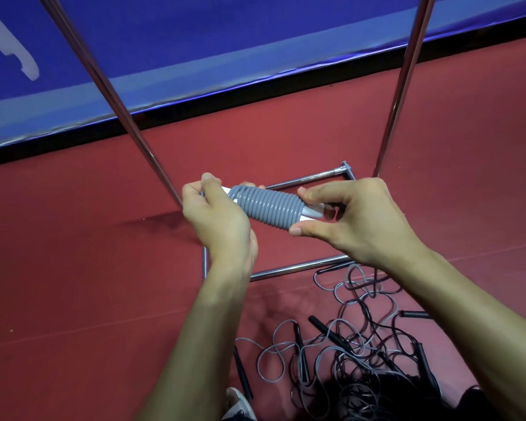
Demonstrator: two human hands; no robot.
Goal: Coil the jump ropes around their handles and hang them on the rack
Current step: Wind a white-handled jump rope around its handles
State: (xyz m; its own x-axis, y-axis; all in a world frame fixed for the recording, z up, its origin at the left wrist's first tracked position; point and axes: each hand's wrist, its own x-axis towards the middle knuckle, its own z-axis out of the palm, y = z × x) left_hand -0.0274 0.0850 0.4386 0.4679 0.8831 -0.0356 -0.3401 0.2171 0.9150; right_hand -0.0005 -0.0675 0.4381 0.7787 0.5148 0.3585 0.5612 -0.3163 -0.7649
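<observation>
Coiling step looks basically done on this one imo: the grey jump rope [268,205] is wound in tight turns around its white handles [312,212], held in mid-air in front of the rack [406,86], above its base bars. Left hand [216,214] grips the left end w/ thumb on top, right hand [356,220] pinches the right end btw fingers and thumb, prob securing the tail (can't see the rope end tbh). Next would be hanging it, which means lifting it up w/o the turns springing loose; no hanging bar in view. Pile of loose ropes [362,344] on the floor [73,268] lower right, so plenty left.
</observation>
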